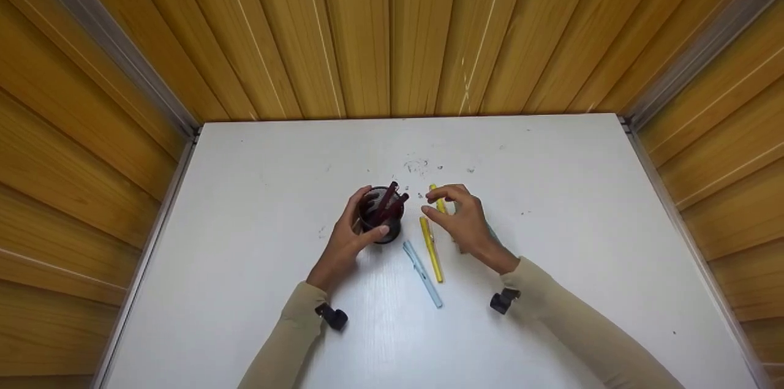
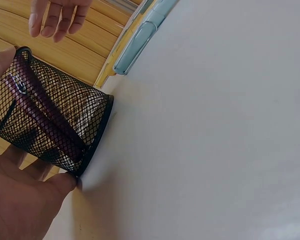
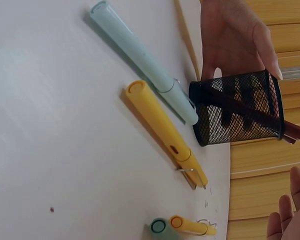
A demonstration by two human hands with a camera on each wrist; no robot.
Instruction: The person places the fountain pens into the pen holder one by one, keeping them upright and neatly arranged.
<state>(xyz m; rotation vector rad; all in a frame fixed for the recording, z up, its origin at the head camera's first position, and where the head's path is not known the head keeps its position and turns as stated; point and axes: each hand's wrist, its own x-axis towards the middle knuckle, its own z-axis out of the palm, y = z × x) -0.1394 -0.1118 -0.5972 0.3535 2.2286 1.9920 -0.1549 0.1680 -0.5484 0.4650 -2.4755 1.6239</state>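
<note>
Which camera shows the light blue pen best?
The right wrist view: the light blue pen looks large there, with both ends visible. The head view shows it whole but small; the left wrist view cuts it off at the top edge.

The mesh cup (image 3: 225, 131) looks like black-coated metal wire, rough-textured. The light blue pen (image 3: 135, 47) and yellow pens (image 3: 160, 122) seem smooth, softly shiny plastic with bright metal clips (image 3: 189, 170). The white desk (image 1: 245, 205) is smooth with a satin sheen; the ribbed walls (image 1: 361, 33) look like glossy wood; the sleeves (image 1: 288, 331) are matt cloth.
</note>
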